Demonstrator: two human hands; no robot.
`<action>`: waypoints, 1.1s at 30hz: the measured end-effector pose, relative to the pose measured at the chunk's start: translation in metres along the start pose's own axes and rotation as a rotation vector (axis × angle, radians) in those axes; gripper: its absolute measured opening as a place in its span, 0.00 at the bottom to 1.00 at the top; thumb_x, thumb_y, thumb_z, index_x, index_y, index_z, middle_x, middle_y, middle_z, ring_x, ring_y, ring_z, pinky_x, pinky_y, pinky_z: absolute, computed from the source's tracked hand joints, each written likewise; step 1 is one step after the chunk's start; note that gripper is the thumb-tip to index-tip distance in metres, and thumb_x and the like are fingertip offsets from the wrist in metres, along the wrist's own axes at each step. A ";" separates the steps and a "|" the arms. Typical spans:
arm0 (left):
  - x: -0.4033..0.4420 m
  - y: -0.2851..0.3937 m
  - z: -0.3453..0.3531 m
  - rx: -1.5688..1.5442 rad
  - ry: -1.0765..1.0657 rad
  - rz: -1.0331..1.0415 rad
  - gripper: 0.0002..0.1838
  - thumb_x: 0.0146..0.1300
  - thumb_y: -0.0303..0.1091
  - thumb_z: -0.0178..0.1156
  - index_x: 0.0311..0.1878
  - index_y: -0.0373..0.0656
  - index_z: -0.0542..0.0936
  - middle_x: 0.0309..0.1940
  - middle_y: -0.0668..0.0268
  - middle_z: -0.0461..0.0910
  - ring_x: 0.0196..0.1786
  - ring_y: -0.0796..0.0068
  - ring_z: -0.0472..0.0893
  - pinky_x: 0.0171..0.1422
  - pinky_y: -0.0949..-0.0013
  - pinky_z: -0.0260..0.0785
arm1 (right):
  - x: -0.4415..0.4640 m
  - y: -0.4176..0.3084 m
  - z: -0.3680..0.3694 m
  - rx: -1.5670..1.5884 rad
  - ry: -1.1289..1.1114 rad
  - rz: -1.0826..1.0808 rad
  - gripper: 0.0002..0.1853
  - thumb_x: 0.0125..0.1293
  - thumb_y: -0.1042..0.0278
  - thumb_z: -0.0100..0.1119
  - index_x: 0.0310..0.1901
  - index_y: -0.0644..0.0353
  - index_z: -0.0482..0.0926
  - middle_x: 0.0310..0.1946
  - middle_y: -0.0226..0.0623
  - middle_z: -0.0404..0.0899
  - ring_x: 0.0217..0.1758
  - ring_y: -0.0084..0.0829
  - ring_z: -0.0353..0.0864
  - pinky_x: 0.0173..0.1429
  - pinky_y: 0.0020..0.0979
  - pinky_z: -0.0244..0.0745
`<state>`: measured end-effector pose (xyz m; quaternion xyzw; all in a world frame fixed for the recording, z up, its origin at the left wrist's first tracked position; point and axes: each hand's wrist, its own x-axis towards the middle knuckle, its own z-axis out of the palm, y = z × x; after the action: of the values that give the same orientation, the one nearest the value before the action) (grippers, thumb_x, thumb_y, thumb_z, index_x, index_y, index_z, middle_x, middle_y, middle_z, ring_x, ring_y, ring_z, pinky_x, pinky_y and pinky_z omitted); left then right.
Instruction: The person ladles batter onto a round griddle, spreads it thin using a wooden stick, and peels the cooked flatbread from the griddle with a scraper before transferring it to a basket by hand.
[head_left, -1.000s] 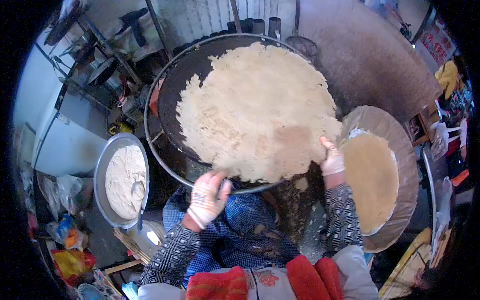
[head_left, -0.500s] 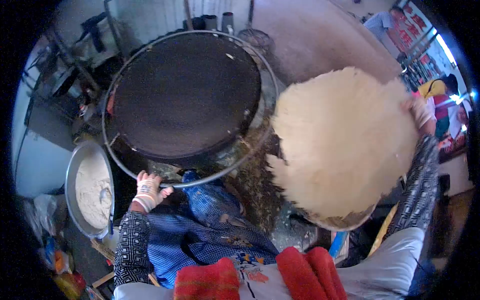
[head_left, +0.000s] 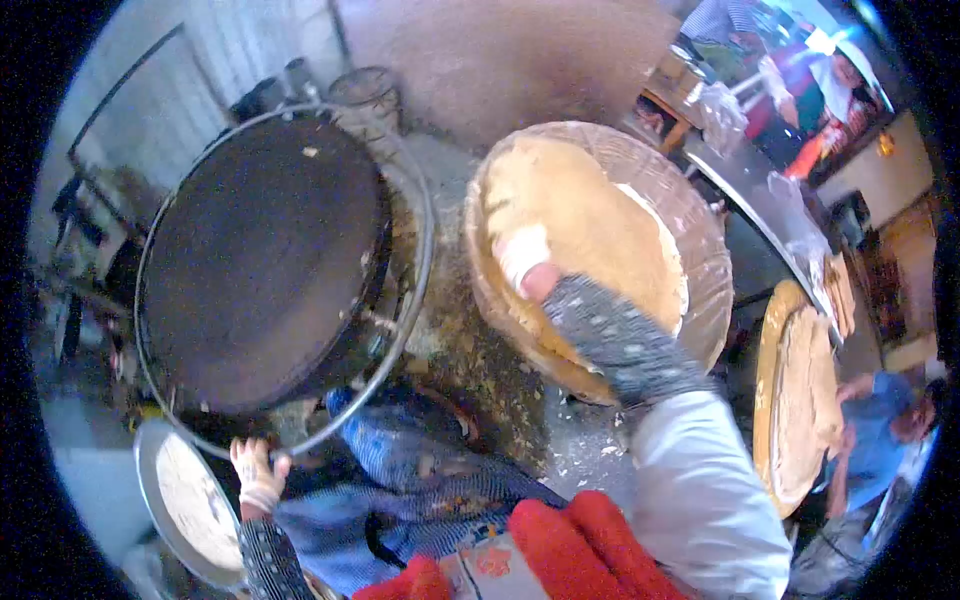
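My left hand (head_left: 258, 472), in a pale glove, grips the near edge of the metal ring (head_left: 428, 235) that runs around a large round black griddle (head_left: 260, 270). A few pale scraps lie on the griddle's edge. My right hand (head_left: 522, 255), also in a white glove, is over the left part of a large thin tan pancake (head_left: 600, 235). Motion blurs that hand, and its fingers cannot be made out. The pancake lies in a wide round basket (head_left: 705, 270), with a paler layer showing under its right edge. Below the griddle at left stands a metal basin (head_left: 150, 480) of pale batter (head_left: 195, 500).
To the right, another person (head_left: 890, 420) has hands at a second oval basket (head_left: 775, 400) of flat pancakes. More people stand beyond a dark counter (head_left: 745, 185) with plastic bags. Between griddle and basket the floor (head_left: 470, 350) is littered with crumbs.
The pancake, spread out at right before, now lies in the basket. My right hand has moved from its far right edge to its left part. The view has turned right; my left hand stays on the ring.
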<state>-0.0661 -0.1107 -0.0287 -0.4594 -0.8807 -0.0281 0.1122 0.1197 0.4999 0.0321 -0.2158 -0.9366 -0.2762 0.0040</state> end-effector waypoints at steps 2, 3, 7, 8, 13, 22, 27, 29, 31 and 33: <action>0.008 0.003 -0.012 -0.023 -0.059 -0.017 0.27 0.51 0.53 0.63 0.43 0.37 0.77 0.42 0.51 0.75 0.54 0.43 0.71 0.72 0.39 0.51 | -0.004 -0.023 0.086 0.378 -0.356 0.164 0.11 0.63 0.64 0.53 0.37 0.48 0.86 0.36 0.40 0.87 0.39 0.41 0.87 0.45 0.50 0.77; 0.009 0.005 -0.018 -0.021 -0.141 -0.045 0.27 0.51 0.53 0.63 0.42 0.37 0.77 0.41 0.51 0.74 0.53 0.43 0.70 0.72 0.39 0.51 | -0.014 -0.027 0.110 0.468 -0.380 0.146 0.13 0.65 0.66 0.51 0.43 0.53 0.86 0.44 0.34 0.87 0.47 0.36 0.86 0.41 0.48 0.80; 0.017 0.022 -0.032 -0.038 -0.070 -0.034 0.24 0.51 0.52 0.62 0.39 0.38 0.74 0.38 0.51 0.72 0.52 0.42 0.70 0.69 0.38 0.53 | -0.037 -0.031 0.116 0.458 -0.544 0.430 0.12 0.61 0.62 0.56 0.42 0.51 0.86 0.44 0.38 0.86 0.48 0.38 0.86 0.42 0.46 0.81; 0.019 0.027 -0.037 -0.051 -0.136 -0.076 0.25 0.52 0.53 0.61 0.39 0.38 0.74 0.39 0.51 0.72 0.52 0.42 0.70 0.69 0.39 0.53 | -0.041 -0.038 0.126 0.466 -0.527 0.439 0.12 0.62 0.63 0.55 0.41 0.52 0.86 0.42 0.39 0.87 0.47 0.39 0.86 0.42 0.45 0.81; 0.038 0.073 -0.046 0.045 -0.168 -0.202 0.25 0.41 0.48 0.70 0.38 0.41 0.76 0.40 0.53 0.75 0.52 0.48 0.71 0.65 0.47 0.57 | -0.046 -0.039 0.109 0.627 -0.666 0.281 0.11 0.62 0.61 0.59 0.41 0.57 0.85 0.39 0.42 0.86 0.41 0.40 0.87 0.41 0.41 0.81; 0.106 0.232 -0.102 -0.618 0.036 -0.303 0.27 0.59 0.56 0.62 0.49 0.41 0.76 0.45 0.50 0.79 0.51 0.50 0.77 0.55 0.52 0.69 | -0.057 -0.041 0.064 1.049 -0.297 0.440 0.22 0.70 0.53 0.55 0.54 0.65 0.78 0.41 0.43 0.83 0.42 0.30 0.82 0.43 0.38 0.76; 0.002 0.219 -0.155 -1.222 -0.029 -0.116 0.25 0.70 0.48 0.56 0.58 0.36 0.74 0.52 0.51 0.78 0.58 0.51 0.76 0.62 0.56 0.70 | -0.114 -0.087 -0.055 1.251 0.079 0.095 0.18 0.69 0.66 0.57 0.56 0.66 0.75 0.51 0.45 0.79 0.54 0.39 0.77 0.62 0.38 0.72; -0.052 0.187 -0.180 -1.118 -0.010 -0.313 0.24 0.69 0.48 0.57 0.57 0.36 0.74 0.51 0.52 0.78 0.56 0.51 0.77 0.61 0.56 0.70 | -0.116 -0.144 -0.111 1.300 0.054 -0.177 0.13 0.66 0.72 0.60 0.51 0.63 0.79 0.46 0.43 0.82 0.50 0.35 0.80 0.58 0.37 0.74; -0.102 0.174 -0.213 -0.955 0.042 -0.478 0.22 0.69 0.45 0.57 0.56 0.36 0.75 0.49 0.51 0.79 0.54 0.50 0.77 0.58 0.55 0.70 | -0.127 -0.198 -0.179 1.407 0.086 -0.421 0.09 0.64 0.75 0.60 0.45 0.60 0.82 0.37 0.39 0.85 0.39 0.36 0.83 0.49 0.35 0.78; -0.167 0.174 -0.235 -0.917 0.084 -0.672 0.21 0.67 0.42 0.58 0.55 0.37 0.75 0.48 0.51 0.78 0.51 0.49 0.77 0.56 0.53 0.70 | -0.150 -0.252 -0.245 1.381 -0.087 -0.675 0.08 0.63 0.70 0.63 0.43 0.60 0.83 0.38 0.40 0.86 0.41 0.37 0.85 0.49 0.36 0.79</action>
<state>0.2086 -0.1799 0.1538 -0.1542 -0.8710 -0.4599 -0.0786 0.1261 0.1225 0.0909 0.1225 -0.9109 0.3936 0.0166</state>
